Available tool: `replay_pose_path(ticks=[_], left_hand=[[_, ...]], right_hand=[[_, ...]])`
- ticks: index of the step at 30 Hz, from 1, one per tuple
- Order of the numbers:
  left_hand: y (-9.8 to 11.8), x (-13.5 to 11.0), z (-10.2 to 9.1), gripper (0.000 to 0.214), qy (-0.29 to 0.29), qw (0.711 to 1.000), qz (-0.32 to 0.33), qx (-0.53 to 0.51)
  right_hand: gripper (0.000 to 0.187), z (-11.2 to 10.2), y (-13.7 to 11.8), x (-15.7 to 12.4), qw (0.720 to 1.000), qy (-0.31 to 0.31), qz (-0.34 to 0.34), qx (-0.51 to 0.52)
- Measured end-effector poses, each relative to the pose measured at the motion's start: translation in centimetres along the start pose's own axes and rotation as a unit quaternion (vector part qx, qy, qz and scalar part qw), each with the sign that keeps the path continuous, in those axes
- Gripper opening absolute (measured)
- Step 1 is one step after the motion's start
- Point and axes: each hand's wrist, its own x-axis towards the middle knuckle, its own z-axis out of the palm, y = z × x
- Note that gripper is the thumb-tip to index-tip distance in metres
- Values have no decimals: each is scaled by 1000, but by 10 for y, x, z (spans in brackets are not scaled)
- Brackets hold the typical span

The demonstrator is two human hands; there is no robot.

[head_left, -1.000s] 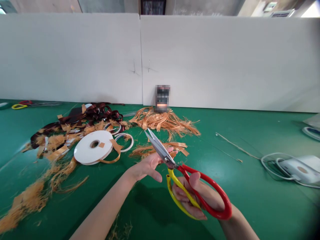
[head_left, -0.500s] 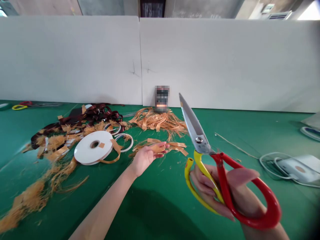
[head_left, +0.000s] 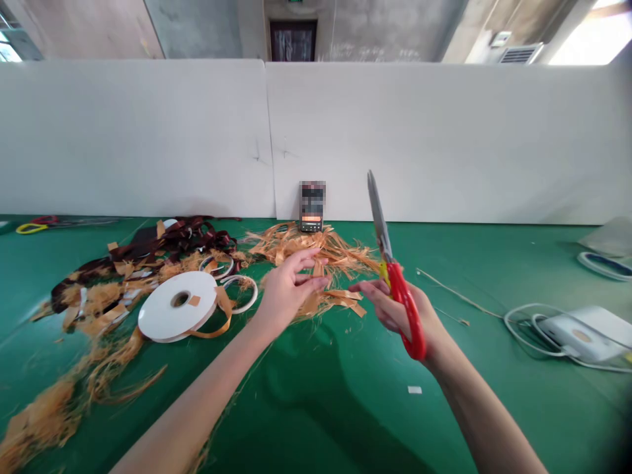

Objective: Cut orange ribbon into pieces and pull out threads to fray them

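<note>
**Two bare hands over a heap of orange fibre strips, scissors upright in the right**

From the head camera, the right hand (head_left: 395,311) was raised with the wrist turned, its fingers wrapped around the red and yellow handles of the scissors (head_left: 386,253). The grip was closed on the handles, and the long steel blades pointed up with their edges together. The left hand (head_left: 291,288) reached in from the lower left, just beside the right hand, palm turned inward and fingers curled. Its fingertips (head_left: 316,282) were drawn in near the orange fibre strips (head_left: 316,253), but whether they pinched a strip could not be told.

The strips lay heaped directly beneath and ahead of both hands, with loose cut pieces below the gap between them. Left of the left hand sat a white ribbon spool (head_left: 178,306), with a tangle of dark brown ribbon (head_left: 172,237) beyond it. Right of the scissors, well apart, lay a white device (head_left: 575,336) ringed by a white cable (head_left: 523,326). All of it rested on a green table mat (head_left: 567,421).
</note>
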Motion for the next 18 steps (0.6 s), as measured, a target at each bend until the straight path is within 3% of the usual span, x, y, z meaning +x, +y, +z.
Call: replay_pose_path(ticks=[7, 11, 14, 18], left_hand=[[-5, -9, 18, 47, 12, 993, 72, 95], [-9, -15, 18, 54, -30, 995, 50, 83], [-7, -19, 13, 46, -43, 998, 17, 42], [-6, -21, 5, 39, -17, 1000, -20, 3]], right_hand=[[36, 24, -6, 23, 999, -47, -6, 22], [39, 27, 1, 26, 991, -92, -9, 94], [43, 24, 3, 28, 984, -109, 5, 143], [47, 21, 8, 29, 983, -76, 1, 164]])
